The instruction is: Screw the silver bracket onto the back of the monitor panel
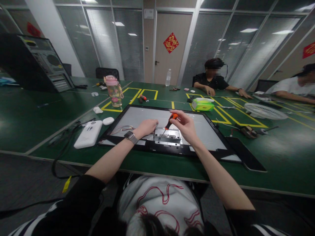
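A flat display panel with a black frame and a pale grey back lies on the green table before me. Near its front edge sits a silver metal bracket with screw holes. In my right hand is an orange and black screwdriver, tilted, its shaft pointing down to the left part of the bracket. My left hand is closed at the bracket's upper left corner; whatever its fingers pinch is hidden. Thin wires lie on the panel left of that hand.
Left of the panel are a white power bank, a white case and a pink-lidded bottle. A computer tower stands far left. Beyond the panel sits a green tissue pack; a tape measure lies right. Two people sit at the far right.
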Demonstrator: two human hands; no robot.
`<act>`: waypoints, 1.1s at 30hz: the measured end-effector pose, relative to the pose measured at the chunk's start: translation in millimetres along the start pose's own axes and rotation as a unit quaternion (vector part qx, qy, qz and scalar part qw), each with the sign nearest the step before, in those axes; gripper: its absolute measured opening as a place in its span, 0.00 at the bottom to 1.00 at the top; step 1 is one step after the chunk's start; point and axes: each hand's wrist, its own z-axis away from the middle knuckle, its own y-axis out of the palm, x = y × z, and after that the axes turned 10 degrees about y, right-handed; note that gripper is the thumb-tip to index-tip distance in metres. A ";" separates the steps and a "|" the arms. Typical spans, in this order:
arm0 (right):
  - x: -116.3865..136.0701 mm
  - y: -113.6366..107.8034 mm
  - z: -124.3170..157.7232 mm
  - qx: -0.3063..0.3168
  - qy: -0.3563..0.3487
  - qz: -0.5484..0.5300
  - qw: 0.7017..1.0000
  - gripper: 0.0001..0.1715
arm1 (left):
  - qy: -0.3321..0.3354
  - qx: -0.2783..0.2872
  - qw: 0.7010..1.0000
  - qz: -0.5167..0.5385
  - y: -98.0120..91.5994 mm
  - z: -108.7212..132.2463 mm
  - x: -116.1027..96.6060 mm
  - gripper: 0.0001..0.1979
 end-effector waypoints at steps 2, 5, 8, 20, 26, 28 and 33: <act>-0.8 -0.4 -0.2 -0.032 -0.025 0.040 0.998 0.17 | 0.000 -0.002 1.000 0.002 0.4 -0.1 0.3 0.15; -1.1 -2.5 -0.2 0.003 -0.016 0.022 1.000 0.22 | -0.001 -0.003 1.000 -0.002 -0.5 0.1 -0.2 0.15; -0.4 -4.5 -0.4 0.053 0.011 -0.042 0.998 0.23 | 0.000 -0.002 1.000 -0.001 -2.5 0.9 -1.5 0.15; 4.2 -3.4 1.9 0.021 -0.015 0.057 0.998 0.24 | 0.002 -0.007 1.000 0.004 0.1 0.7 0.2 0.15; 10.6 -0.3 3.4 0.027 0.010 0.035 0.999 0.23 | 0.007 -0.006 1.000 0.000 1.2 -0.1 1.6 0.15; 10.3 1.3 3.6 0.000 0.006 0.049 0.999 0.21 | 0.008 -0.006 1.000 0.001 0.7 -0.3 1.1 0.16; 2.8 -6.2 2.1 -0.075 0.013 0.063 0.995 0.22 | -0.002 -0.003 1.000 0.006 0.0 0.1 0.3 0.16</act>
